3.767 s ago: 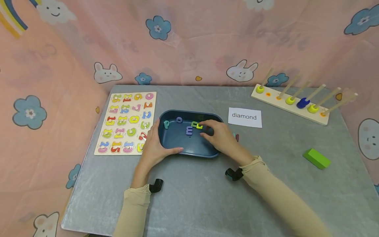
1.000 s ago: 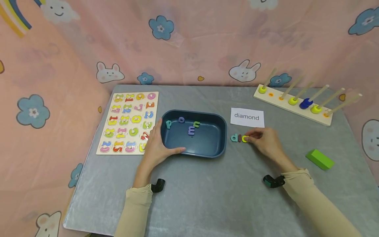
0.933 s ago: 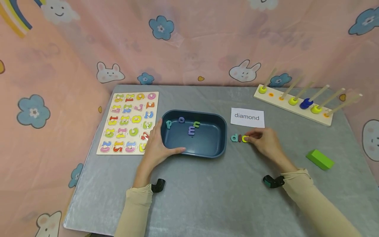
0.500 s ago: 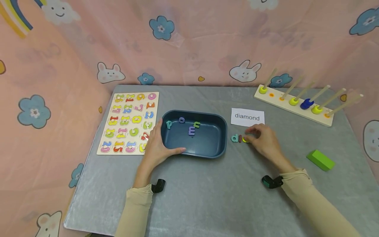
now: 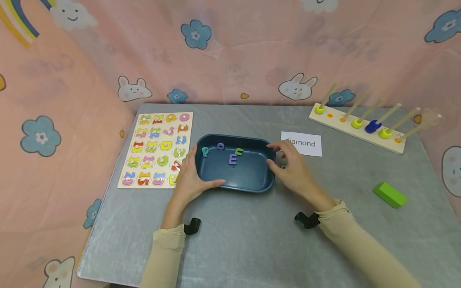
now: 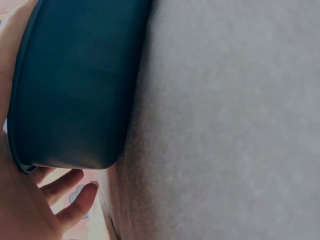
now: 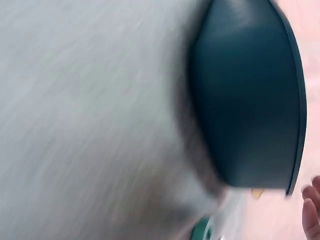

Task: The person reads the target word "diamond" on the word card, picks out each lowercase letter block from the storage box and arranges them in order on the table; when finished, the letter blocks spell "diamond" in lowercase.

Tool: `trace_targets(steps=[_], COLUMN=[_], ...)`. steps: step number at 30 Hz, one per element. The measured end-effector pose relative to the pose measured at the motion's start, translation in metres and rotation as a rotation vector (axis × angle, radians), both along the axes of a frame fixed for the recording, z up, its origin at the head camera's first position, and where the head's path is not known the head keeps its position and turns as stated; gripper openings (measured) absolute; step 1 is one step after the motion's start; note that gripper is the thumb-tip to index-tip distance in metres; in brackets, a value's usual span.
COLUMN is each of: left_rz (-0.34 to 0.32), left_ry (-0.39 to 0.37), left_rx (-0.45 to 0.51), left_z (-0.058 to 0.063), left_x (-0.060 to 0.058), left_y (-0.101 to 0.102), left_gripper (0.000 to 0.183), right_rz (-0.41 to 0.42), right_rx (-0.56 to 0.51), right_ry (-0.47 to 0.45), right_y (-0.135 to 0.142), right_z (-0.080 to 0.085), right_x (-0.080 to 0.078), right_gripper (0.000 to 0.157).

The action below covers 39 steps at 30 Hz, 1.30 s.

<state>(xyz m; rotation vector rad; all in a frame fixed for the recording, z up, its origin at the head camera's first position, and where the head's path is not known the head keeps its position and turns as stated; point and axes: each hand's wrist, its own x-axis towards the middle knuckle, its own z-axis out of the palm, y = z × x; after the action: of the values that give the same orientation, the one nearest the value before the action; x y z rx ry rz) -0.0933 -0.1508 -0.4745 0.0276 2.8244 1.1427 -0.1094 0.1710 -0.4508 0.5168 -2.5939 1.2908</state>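
My left hand [image 5: 189,176] grips the left end of a dark blue tray [image 5: 248,176], its thumb along the front rim. Inside lie a teal letter p [image 5: 205,151], a purple o [image 5: 221,146], a green n [image 5: 239,151] and a purple m [image 5: 233,159]. Over the tray's right rim hovers my right hand [image 5: 293,170], thumb and fingers apart, nothing between them. It mostly hides the letters on the table beside the tray; a teal letter d [image 7: 201,230] shows in part in the right wrist view. A white card [image 5: 311,145] reading "diamond" lies behind that hand, which covers its corner.
A number puzzle board [image 5: 155,150] lies left of the tray. At the back right stands a wooden peg board [image 5: 360,130] with yellow and blue beads. A green block [image 5: 390,195] sits on the grey table [image 5: 245,240] at the right.
My right hand carried a yellow letter from the tray to the table beside the d and i, let it go, and moved back left to the tray's rim. The left hand stays put.
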Motion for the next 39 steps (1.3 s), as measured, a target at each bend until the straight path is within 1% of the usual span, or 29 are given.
trace_targets(steps=[2, 4, 7, 9, 12, 15, 17, 19, 22, 25, 30, 34, 39], left_rz=[0.001, -0.001, -0.004, -0.009, -0.015, -0.018, -0.017, -0.015, -0.013, -0.012, -0.012, -0.012, -0.015], left_ry=[0.001, 0.003, 0.007, 0.013, 0.018, 0.018, 0.016, 0.015, 0.011, 0.009, 0.012, 0.013, 0.009], left_rx=[0.000, 0.000, -0.003, -0.005, -0.003, -0.003, -0.004, -0.005, -0.006, -0.006, 0.004, 0.008, 0.010], left_z=[0.000, 0.001, 0.001, 0.001, 0.001, 0.000, 0.000, 0.000, 0.000, 0.001, 0.002, 0.001, 0.000], left_x=[0.000, 0.000, 0.000, -0.001, -0.001, -0.002, -0.002, -0.002, -0.002, -0.002, -0.001, -0.001, -0.001], left_y=[0.000, 0.000, 0.000, -0.001, -0.001, -0.001, -0.001, -0.001, -0.001, -0.001, -0.001, -0.002, -0.002], left_gripper=[0.144, 0.144, 0.144, 0.144, 0.144, 0.144, 0.144, 0.144, 0.143, 0.143, 0.144, 0.144, 0.144], right_rz=[0.064, 0.112, 0.171, 0.203, 0.256, 0.301, 0.322, 0.332, 0.329, 0.323, 0.298, 0.271, 0.240], right_rx=[0.046, 0.116, 0.250, 0.314, 0.345, 0.331, 0.331, 0.342, 0.375, 0.409, 0.453, 0.451, 0.414], right_ry=[-0.017, -0.041, -0.076, -0.103, -0.166, -0.246, -0.278, -0.291, -0.284, -0.273, -0.229, -0.210, -0.207], right_y=[-0.013, -0.027, -0.047, -0.058, -0.070, -0.075, -0.078, -0.079, -0.081, -0.083, -0.086, -0.088, -0.087], right_z=[0.002, 0.003, 0.001, -0.001, -0.003, -0.006, -0.009, -0.012, -0.017, -0.019, -0.021, -0.021, -0.021], right_x=[-0.001, -0.003, -0.007, -0.011, -0.017, -0.024, -0.028, -0.032, -0.036, -0.039, -0.040, -0.038, -0.035], right_gripper=[0.051, 0.061, 0.076, 0.084, 0.089, 0.091, 0.091, 0.090, 0.082, 0.071, 0.050, 0.037, 0.035])
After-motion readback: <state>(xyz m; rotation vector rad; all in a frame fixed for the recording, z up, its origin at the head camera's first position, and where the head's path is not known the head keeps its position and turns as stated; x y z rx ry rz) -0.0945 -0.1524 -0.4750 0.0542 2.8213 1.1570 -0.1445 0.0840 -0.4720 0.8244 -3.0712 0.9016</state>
